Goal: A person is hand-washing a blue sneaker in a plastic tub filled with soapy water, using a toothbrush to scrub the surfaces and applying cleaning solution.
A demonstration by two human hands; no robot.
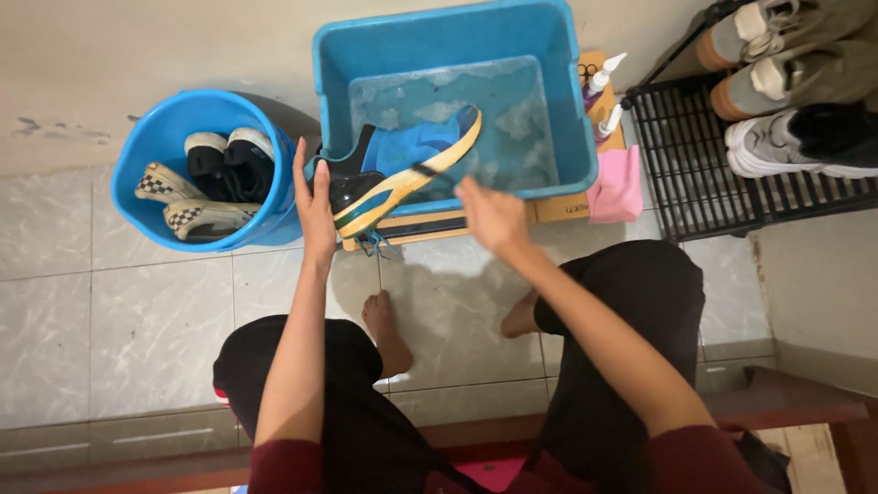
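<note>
Tiled floor; left hand (315,203) steadying sneaker (402,174)

Open water is left in the rectangular blue plastic tub (567,137) right of the blue-and-yellow sports shoe (402,174); left access is blocked by the round blue plastic bucket (137,197).

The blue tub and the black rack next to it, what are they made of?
The blue tub looks like plastic: smooth, slightly shiny walls in one even colour, with rounded corners. The black rack seems to be metal wire with a dark coating: thin straight bars crossing in a grid. Coated plastic can't be ruled out.
</note>
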